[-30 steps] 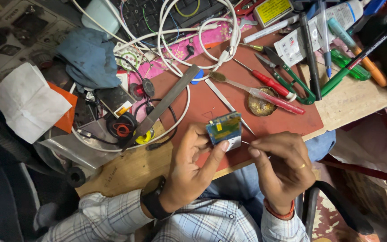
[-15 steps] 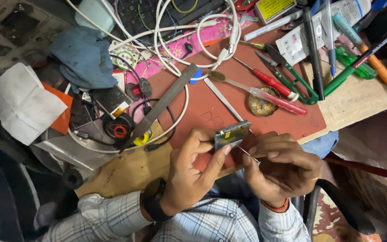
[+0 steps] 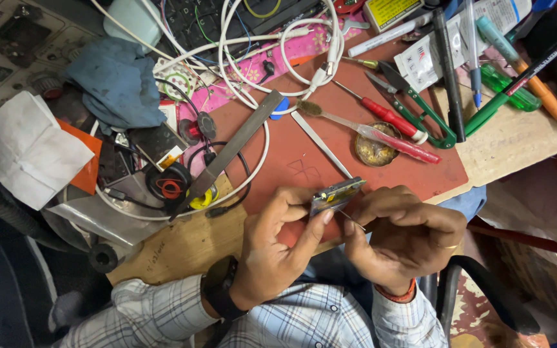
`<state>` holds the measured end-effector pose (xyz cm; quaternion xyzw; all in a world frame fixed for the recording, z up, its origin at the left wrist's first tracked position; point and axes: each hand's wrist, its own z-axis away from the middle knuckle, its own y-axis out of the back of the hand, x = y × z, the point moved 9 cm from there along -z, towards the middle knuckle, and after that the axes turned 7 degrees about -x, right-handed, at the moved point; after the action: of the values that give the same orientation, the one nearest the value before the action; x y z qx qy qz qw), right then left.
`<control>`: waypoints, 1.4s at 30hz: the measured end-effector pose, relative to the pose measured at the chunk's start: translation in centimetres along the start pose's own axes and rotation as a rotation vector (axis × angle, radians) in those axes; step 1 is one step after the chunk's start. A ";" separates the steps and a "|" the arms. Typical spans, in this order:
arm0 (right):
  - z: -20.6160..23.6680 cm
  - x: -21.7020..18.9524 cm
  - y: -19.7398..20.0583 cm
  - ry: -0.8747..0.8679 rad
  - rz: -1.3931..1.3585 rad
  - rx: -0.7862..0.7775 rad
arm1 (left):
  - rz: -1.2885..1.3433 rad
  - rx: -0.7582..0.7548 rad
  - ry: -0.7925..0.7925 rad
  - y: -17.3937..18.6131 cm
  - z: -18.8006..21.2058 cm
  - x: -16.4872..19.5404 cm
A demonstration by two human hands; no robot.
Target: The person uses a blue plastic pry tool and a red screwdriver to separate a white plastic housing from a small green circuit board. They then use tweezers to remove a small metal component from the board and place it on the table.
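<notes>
My left hand (image 3: 278, 241) pinches a small flat circuit board (image 3: 336, 194) between thumb and fingers, tilted nearly edge-on, just above the near edge of the red-brown work mat (image 3: 291, 154). My right hand (image 3: 407, 235) is curled close against the board's right side and grips a thin metal pin-like tool (image 3: 351, 220), its tip beneath the board. A black watch sits on my left wrist. Both sleeves are checked cloth.
On the mat lie tweezers (image 3: 322, 145), a red-handled screwdriver (image 3: 381, 115), a brush with a red handle (image 3: 381, 134), a round tin (image 3: 375, 147) and green snips (image 3: 420, 106). White cables (image 3: 246, 58), a blue cloth (image 3: 120, 80), a metal bar (image 3: 233, 145) and white paper (image 3: 27, 151) crowd the left.
The board has tipped from face-up to nearly edge-on, and both hands have shifted slightly toward the near edge of the mat. The right hand has closed in tighter against it.
</notes>
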<state>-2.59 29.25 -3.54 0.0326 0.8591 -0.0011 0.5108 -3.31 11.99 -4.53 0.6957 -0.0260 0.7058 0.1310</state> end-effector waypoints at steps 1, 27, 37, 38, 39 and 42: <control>0.1 0.1 0.0 -0.012 -0.003 -0.001 | 0.019 -0.005 0.012 0.0 0.0 -0.1; 0.1 0.2 0.2 0.028 0.022 0.017 | 0.098 -0.017 0.005 -0.2 -0.3 -0.1; 1.9 0.3 3.8 0.027 0.047 0.271 | 0.215 0.027 0.031 -0.6 0.0 -1.3; 2.0 0.2 4.4 0.022 0.082 0.280 | 0.241 0.040 0.037 -0.6 0.0 -1.5; 2.0 0.1 4.9 0.016 0.117 0.289 | 0.228 0.042 0.055 -0.5 0.1 -1.5; 1.9 0.4 6.6 -0.022 0.100 0.304 | 0.148 0.041 0.068 -0.2 0.2 -0.9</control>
<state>-0.72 35.77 -4.59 0.1524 0.8406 -0.1060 0.5089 -3.05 11.96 -5.46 0.6700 -0.0586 0.7372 0.0650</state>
